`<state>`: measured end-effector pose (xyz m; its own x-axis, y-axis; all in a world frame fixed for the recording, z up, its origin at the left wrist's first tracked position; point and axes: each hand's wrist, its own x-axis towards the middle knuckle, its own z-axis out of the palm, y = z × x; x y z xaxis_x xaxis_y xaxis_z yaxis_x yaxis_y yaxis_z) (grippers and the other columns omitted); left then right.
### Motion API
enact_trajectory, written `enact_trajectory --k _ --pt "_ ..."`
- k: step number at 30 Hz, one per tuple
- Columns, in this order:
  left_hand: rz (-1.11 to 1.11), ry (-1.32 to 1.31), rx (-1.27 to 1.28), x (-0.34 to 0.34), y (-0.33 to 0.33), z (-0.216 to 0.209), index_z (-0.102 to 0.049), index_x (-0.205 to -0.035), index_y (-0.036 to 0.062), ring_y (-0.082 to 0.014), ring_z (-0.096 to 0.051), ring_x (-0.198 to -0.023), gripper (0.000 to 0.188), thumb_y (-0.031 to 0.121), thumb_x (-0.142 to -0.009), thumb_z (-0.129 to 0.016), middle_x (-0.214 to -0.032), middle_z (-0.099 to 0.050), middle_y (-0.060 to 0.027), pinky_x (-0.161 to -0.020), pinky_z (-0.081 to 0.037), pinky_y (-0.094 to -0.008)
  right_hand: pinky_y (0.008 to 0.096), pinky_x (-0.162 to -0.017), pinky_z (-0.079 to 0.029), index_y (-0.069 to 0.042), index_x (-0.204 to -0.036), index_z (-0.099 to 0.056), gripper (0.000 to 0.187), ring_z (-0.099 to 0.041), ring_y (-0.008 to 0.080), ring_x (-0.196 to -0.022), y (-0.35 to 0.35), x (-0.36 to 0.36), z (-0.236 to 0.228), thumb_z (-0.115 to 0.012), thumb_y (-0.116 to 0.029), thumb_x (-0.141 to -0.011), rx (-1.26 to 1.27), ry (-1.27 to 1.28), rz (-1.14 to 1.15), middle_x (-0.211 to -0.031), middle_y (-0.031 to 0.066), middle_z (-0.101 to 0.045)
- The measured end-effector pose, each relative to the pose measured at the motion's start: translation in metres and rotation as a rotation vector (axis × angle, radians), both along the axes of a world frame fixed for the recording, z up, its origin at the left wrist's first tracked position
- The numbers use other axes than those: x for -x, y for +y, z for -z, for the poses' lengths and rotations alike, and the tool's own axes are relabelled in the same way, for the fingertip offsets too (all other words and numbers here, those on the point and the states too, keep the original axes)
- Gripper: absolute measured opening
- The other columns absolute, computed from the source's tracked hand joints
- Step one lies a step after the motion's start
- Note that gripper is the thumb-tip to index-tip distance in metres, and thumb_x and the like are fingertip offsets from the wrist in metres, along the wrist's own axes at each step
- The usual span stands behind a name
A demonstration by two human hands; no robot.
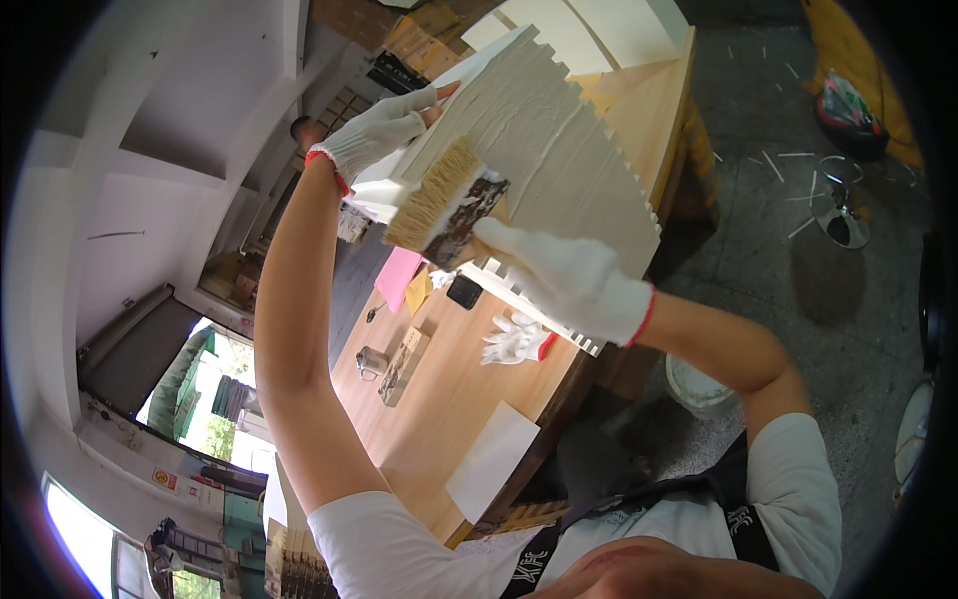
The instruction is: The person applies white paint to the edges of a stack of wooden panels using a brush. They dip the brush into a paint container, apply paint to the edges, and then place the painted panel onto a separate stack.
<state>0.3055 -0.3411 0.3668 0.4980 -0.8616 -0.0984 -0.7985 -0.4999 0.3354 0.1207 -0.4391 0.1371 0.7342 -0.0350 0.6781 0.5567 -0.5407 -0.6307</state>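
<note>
My right hand point(569, 278), in a white glove with a red cuff, is closed on the handle of a wide brush point(451, 207). Its tan bristles lie close to the side of a large stack of sheets point(559, 150), whose edges are uneven. That side looks pale grey and wet, with streaks of a whitish coating; whitish stuff also clings to the brush's dark-stained ferrule. At the stack's far left edge, my left hand point(379, 130), gloved alike, rests with fingers stretched out and bare fingertips showing. Part of that hand's contact is hidden.
Below the stack, the wooden table point(429, 469) carries a loose glove point(517, 339), a metal mug point(371, 361), a wooden block point(404, 366), a black phone-like object point(463, 292) and a white sheet point(492, 462). A bucket point(699, 384) stands on the floor at right. Another person point(307, 132) is far back.
</note>
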Motion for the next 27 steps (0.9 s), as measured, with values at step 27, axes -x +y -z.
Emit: enact_trajectory --k 27 --pt "-0.017 -0.02 -0.002 -0.005 0.0 -0.003 -0.042 -0.15 0.0102 -0.0079 -0.048 -0.114 0.052 0.029 -0.103 -0.05 -0.124 -0.056 0.0047 -0.102 -0.033 -0.022 0.0434 -0.086 -0.053 -0.018 -0.148 -0.036 0.054 -0.064 0.0397 -0.101 0.007 -0.013 0.085 -0.051 -0.02 -0.095 -0.054 -0.253 0.041 -0.139 0.0202 -0.051"
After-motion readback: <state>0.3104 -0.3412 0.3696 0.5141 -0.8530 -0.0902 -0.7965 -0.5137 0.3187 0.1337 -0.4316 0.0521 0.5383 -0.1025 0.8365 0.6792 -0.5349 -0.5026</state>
